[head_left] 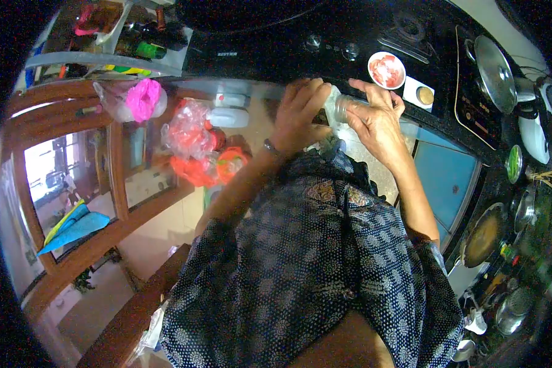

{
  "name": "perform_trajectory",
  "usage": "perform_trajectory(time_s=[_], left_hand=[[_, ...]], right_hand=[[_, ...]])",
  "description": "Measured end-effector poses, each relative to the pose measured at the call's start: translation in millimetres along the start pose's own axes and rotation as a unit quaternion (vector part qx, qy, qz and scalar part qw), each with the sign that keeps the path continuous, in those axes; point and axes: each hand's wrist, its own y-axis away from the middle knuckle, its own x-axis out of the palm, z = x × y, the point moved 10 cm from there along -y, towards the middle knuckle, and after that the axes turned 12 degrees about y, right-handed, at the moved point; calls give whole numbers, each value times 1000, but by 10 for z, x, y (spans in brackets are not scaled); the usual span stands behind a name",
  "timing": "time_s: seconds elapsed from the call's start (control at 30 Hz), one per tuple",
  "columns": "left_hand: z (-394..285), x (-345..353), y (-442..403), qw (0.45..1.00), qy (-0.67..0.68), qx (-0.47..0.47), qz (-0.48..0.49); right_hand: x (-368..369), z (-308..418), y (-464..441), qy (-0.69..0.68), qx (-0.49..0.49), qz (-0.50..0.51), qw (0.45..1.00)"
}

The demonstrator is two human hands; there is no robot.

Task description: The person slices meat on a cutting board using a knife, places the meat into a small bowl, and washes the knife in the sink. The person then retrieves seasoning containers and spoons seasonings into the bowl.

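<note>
In the head view my right hand point(379, 116) is closed around a small clear jar point(343, 109), tipped on its side with its ribbed end toward my left hand. My left hand point(302, 113), a dark band at its wrist, curls beside a pale, crumpled piece point(331, 104) that touches the jar. Whether that piece is plastic or cloth I cannot tell. My left fingertips are partly hidden. Just beyond my right hand stands a white bowl point(386, 70) of pink-red pieces. Beside the bowl is a round tan lid or small container point(424, 95) on a white square.
A black stove point(257, 55) runs along the front. An induction cooker point(472, 116) with a lidded pan point(495, 73) is at right, near a knife point(533, 138) and a bowl of chopped greens point(515, 164). Red plastic bags point(211, 165) lie at left.
</note>
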Motion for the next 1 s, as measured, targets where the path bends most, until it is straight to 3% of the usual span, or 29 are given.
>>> perform_trajectory(time_s=[0.1, 0.17, 0.6, 0.67, 0.8, 0.87, 1.0], left_hand=[[20, -18, 24, 1000, -9, 21, -17], [56, -2, 38, 1000, -26, 13, -4], [204, 101, 83, 999, -34, -1, 11], [226, 112, 67, 999, -30, -8, 16], [276, 115, 53, 999, -15, -34, 10], [304, 117, 58, 999, -5, -45, 4], [340, 98, 72, 999, 15, -48, -21]], right_hand=[[145, -39, -33, -26, -1, 18, 999], [348, -141, -51, -84, 50, 103, 990], [765, -320, -136, -164, 30, 149, 975], [797, -327, -141, -235, 55, 177, 954], [690, -318, -178, -270, 58, 119, 954], [514, -272, -194, -146, 33, 75, 986], [467, -272, -175, -135, 45, 72, 987]])
